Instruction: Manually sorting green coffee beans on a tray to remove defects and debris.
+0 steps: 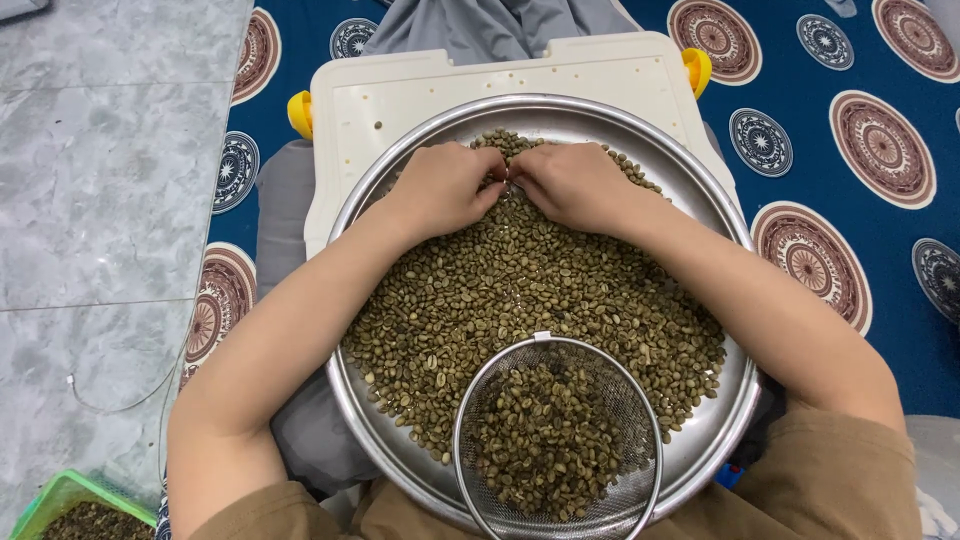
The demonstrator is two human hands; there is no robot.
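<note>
- Your left hand [445,190] lies knuckles up on the green coffee beans [520,290] at the far side of the pile, fingers curled down and drawn together among the beans. Whether any bean is pinched between them you cannot tell from above.
- Your right hand [572,185] lies just beside it in the same pose, fingers bent in; the fingertips of both hands meet at the middle, touching or nearly so.
- The beans fill most of a wide round metal tray [700,180], heaped from the far rim down to the near side, with bare metal showing along the near left and right edges.
- A round wire-mesh sieve [640,480] sits inside the tray at its near edge, holding its own smaller heap of beans, well apart from both hands.
- The tray rests on a cream plastic board [400,95] with yellow knobs [299,113] at its far corners.
- Under that lies a blue cloth with round patterns [860,150], and to your left a grey marbled floor [100,180].
- A green basket [45,500] of beans sits at the near left corner.
</note>
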